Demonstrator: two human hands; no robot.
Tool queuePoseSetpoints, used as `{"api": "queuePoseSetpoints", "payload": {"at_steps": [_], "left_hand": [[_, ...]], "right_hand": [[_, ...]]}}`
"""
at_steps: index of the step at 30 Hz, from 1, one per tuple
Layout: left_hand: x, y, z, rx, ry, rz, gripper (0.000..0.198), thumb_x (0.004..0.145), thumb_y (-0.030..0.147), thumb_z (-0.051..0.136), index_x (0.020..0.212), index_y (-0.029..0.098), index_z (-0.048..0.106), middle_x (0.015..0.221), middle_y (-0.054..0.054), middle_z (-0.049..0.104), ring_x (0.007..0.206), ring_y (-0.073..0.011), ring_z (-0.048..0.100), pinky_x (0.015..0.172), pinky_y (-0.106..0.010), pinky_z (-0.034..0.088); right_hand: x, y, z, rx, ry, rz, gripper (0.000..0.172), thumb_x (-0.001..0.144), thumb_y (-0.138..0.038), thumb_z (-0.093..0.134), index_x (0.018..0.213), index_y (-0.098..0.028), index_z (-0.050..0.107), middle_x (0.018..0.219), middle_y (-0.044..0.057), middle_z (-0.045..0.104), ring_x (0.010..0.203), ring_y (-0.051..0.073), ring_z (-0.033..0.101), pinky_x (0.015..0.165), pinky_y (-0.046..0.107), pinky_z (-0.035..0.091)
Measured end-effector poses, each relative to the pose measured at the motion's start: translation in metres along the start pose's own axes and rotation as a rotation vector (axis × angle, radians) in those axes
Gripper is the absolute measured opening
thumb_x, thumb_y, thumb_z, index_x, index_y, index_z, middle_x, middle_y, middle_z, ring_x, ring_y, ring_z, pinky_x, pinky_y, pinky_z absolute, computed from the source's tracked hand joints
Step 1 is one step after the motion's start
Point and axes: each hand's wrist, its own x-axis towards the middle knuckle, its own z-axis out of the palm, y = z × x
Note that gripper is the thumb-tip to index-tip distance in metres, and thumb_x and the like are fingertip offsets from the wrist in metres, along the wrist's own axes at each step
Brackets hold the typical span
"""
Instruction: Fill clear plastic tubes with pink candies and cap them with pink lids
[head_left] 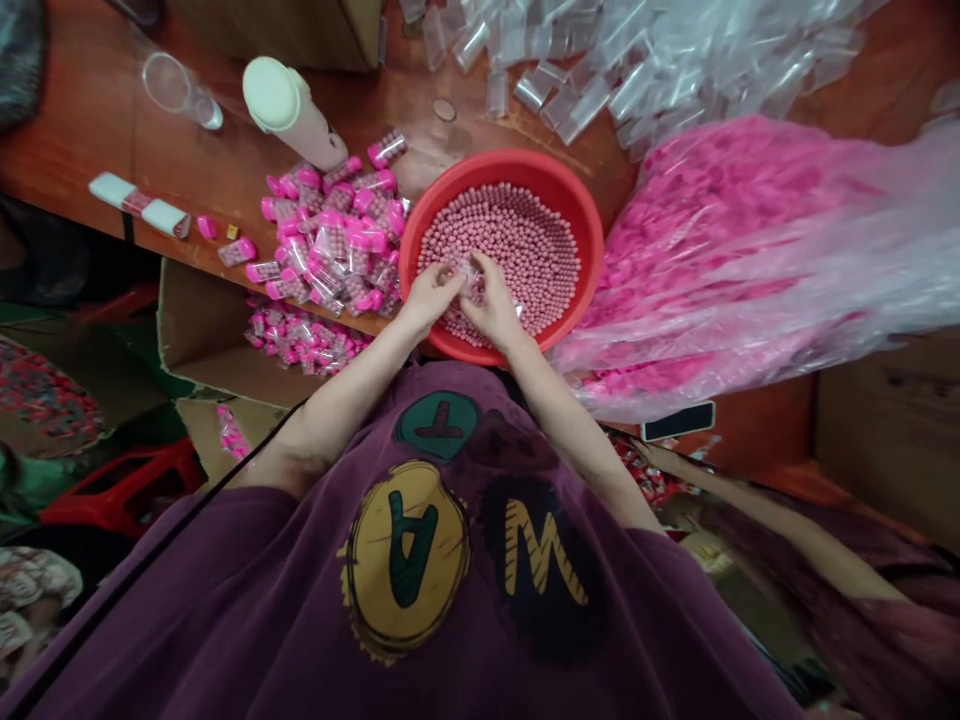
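A red plastic basin point(581, 215) full of small pink balls point(517, 240) sits on the wooden table in front of me. Both hands are inside its near edge. My left hand point(429, 295) and my right hand point(491, 300) meet with pinched fingers around a small clear tube point(469, 283), held between them just above the balls. The tube is largely hidden by my fingers. To the left of the basin lies a heap of filled clear tubes with pink caps point(337, 235).
A large clear bag of pink caps point(720, 250) lies right of the basin. Empty clear tubes point(600, 60) are piled at the back. A white bottle point(289, 110) and a clear cup point(176, 88) stand back left. A cardboard box point(217, 335) holds more filled tubes. Another person's arm point(780, 525) reaches in at lower right.
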Motion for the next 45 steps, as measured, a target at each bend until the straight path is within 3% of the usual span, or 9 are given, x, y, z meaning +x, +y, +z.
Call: {"api": "queuePoseSetpoints", "payload": {"at_steps": [5, 9, 12, 16, 22, 26, 33, 39, 45], "left_hand": [[0.000, 0.008, 0.027, -0.312, -0.062, -0.212, 0.010, 0.082, 0.006, 0.077, 0.086, 0.015, 0.074, 0.081, -0.002, 0.077, 0.070, -0.0109, 0.068, 0.078, -0.024, 0.055], [-0.001, 0.008, 0.049, -0.290, -0.067, -0.258, 0.016, 0.090, 0.005, 0.067, 0.077, 0.014, 0.067, 0.065, 0.002, 0.066, 0.058, -0.0085, 0.057, 0.066, -0.020, 0.048], [0.002, 0.010, 0.060, -0.177, -0.024, -0.290, 0.010, 0.099, 0.012, 0.063, 0.105, 0.014, 0.070, 0.074, 0.002, 0.068, 0.055, -0.0086, 0.056, 0.059, -0.020, 0.044], [0.008, 0.014, 0.056, -0.136, 0.061, -0.272, 0.066, 0.100, 0.018, 0.063, 0.163, 0.020, 0.043, 0.129, -0.010, 0.075, 0.069, -0.0103, 0.072, 0.059, -0.022, 0.049], [0.006, 0.019, 0.035, -0.173, 0.032, -0.272, 0.092, 0.098, 0.017, 0.064, 0.176, 0.025, 0.018, 0.128, -0.007, 0.078, 0.067, -0.0081, 0.072, 0.059, -0.019, 0.049], [0.010, 0.018, 0.030, -0.123, 0.090, -0.209, 0.071, 0.098, 0.014, 0.065, 0.165, 0.018, 0.040, 0.117, -0.007, 0.079, 0.069, -0.0098, 0.071, 0.066, -0.022, 0.052], [0.020, 0.002, 0.045, -0.115, -0.025, 0.134, 0.030, 0.090, 0.004, 0.069, 0.117, 0.018, 0.070, 0.131, -0.008, 0.077, 0.127, -0.0189, 0.072, 0.119, -0.036, 0.053], [0.006, 0.020, 0.033, -0.135, -0.248, 0.008, 0.025, 0.099, 0.014, 0.063, 0.121, 0.018, 0.073, 0.126, -0.009, 0.079, 0.113, -0.0196, 0.077, 0.096, -0.034, 0.063], [-0.016, 0.034, 0.048, -0.053, -0.398, -0.086, 0.040, 0.086, -0.001, 0.061, 0.117, 0.017, 0.077, 0.104, -0.003, 0.077, 0.089, -0.0130, 0.073, 0.081, -0.024, 0.060]], "right_hand": [[-0.014, -0.012, -0.016, -0.027, 0.073, 0.086, 0.075, 0.092, -0.038, 0.072, 0.159, -0.018, 0.046, 0.159, 0.021, 0.058, 0.146, 0.036, 0.057, 0.122, 0.059, 0.052], [-0.009, -0.012, -0.022, -0.188, -0.031, 0.210, 0.046, 0.092, -0.024, 0.065, 0.136, -0.011, 0.067, 0.126, 0.020, 0.072, 0.120, 0.035, 0.067, 0.111, 0.057, 0.058], [0.001, -0.002, -0.034, -0.301, -0.028, 0.238, 0.046, 0.090, -0.014, 0.060, 0.135, -0.011, 0.068, 0.128, 0.020, 0.071, 0.122, 0.036, 0.066, 0.114, 0.057, 0.056], [0.026, 0.019, -0.045, -0.467, 0.003, 0.312, 0.035, 0.097, -0.012, 0.048, 0.125, -0.007, 0.069, 0.131, 0.027, 0.069, 0.129, 0.041, 0.061, 0.117, 0.068, 0.050], [0.066, 0.038, -0.006, -0.363, -0.107, 0.261, 0.034, 0.095, -0.008, 0.047, 0.120, -0.010, 0.069, 0.137, 0.024, 0.067, 0.135, 0.039, 0.057, 0.124, 0.069, 0.046], [0.057, 0.043, 0.003, -0.095, 0.013, 0.284, 0.041, 0.090, -0.018, 0.065, 0.130, -0.013, 0.066, 0.138, 0.021, 0.067, 0.130, 0.034, 0.063, 0.121, 0.058, 0.054], [0.006, 0.017, -0.005, 0.258, 0.269, 0.246, 0.044, 0.090, -0.037, 0.070, 0.131, -0.025, 0.066, 0.135, 0.013, 0.070, 0.121, 0.028, 0.068, 0.106, 0.050, 0.065], [-0.015, 0.007, -0.034, 0.512, 0.347, 0.360, 0.048, 0.091, -0.061, 0.072, 0.124, -0.027, 0.068, 0.122, 0.008, 0.077, 0.107, 0.025, 0.073, 0.104, 0.049, 0.065], [-0.011, -0.030, -0.078, 0.258, 0.398, 0.119, 0.030, 0.106, -0.047, 0.056, 0.123, -0.027, 0.070, 0.121, 0.004, 0.075, 0.117, 0.023, 0.072, 0.113, 0.051, 0.060]]}}
